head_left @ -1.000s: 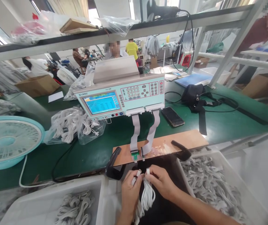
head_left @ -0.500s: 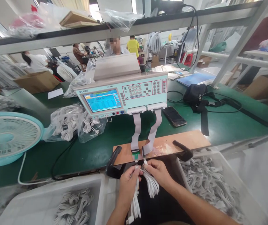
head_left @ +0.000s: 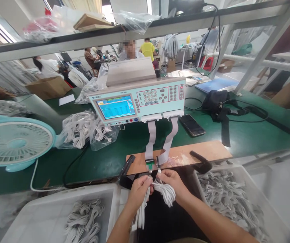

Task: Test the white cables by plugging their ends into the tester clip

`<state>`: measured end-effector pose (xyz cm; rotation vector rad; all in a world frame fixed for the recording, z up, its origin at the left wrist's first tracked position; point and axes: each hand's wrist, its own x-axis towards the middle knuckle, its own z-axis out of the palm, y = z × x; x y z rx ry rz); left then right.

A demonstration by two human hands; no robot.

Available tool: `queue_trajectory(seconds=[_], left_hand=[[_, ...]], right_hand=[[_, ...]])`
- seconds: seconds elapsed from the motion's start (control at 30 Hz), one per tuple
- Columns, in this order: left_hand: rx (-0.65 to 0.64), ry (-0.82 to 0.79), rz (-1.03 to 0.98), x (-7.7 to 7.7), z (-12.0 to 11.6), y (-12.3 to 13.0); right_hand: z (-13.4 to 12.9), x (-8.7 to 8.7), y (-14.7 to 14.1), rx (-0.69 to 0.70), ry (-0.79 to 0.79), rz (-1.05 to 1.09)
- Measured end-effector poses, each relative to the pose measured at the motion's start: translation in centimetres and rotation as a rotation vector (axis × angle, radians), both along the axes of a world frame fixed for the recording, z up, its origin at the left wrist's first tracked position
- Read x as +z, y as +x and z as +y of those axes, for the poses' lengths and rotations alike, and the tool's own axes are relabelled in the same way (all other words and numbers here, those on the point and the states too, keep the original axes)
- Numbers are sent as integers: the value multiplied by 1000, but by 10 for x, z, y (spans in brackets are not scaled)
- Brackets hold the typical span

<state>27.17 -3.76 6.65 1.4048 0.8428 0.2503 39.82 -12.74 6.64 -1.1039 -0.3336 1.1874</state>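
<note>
My left hand (head_left: pixel 140 189) is closed on a cable end just below the small green board (head_left: pixel 149 165), and a white cable bundle (head_left: pixel 141 214) hangs beneath it. My right hand (head_left: pixel 173 182) pinches another cable's plug beside the board, with a second looped white bundle (head_left: pixel 167 194) hanging from it. Two grey ribbon cables (head_left: pixel 169 138) run from the tester (head_left: pixel 139 101), whose screen is lit blue, down to the connectors on the wooden strip (head_left: pixel 192 155). Exactly how each plug meets its connector is too small to tell.
Black clamps (head_left: pixel 126 168) hold the strip. Cable-filled bins stand at left (head_left: pixel 114 202) and right (head_left: pixel 251 182). A blue fan (head_left: pixel 17 143), bagged cables (head_left: pixel 79 128), a phone (head_left: pixel 192 125) and a black pouch (head_left: pixel 212 103) are on the green table. People sit beyond the shelf.
The view has shifted, so the scene sits further right and slightly higher. Both hands still hold the cables at the connectors; the left bundle hangs a little differently.
</note>
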Motion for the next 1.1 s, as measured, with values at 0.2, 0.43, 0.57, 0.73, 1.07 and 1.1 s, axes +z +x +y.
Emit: queue_trajectory(seconds=[0.2,0.43,0.57,0.73,1.07,1.1], left_hand=[[105,76,-31,-4,-3,10],[281,38,-67,-15,-16,16],[400,-17,-108,-14,-29,21],[395,-17,-108,-10,-30,24],[378,36,-149,-16,-20,28],[381,17,-164,-14,-20,28]], right_hand=[[-2,5,2,31,-12,-91],[-2,6,2,18,-14,-120],[-2,7,2,63,21,-72],[-1,7,1,90,58,-29],[6,-18,-1,87,60,-103],[7,-19,-1,76,53,-115]])
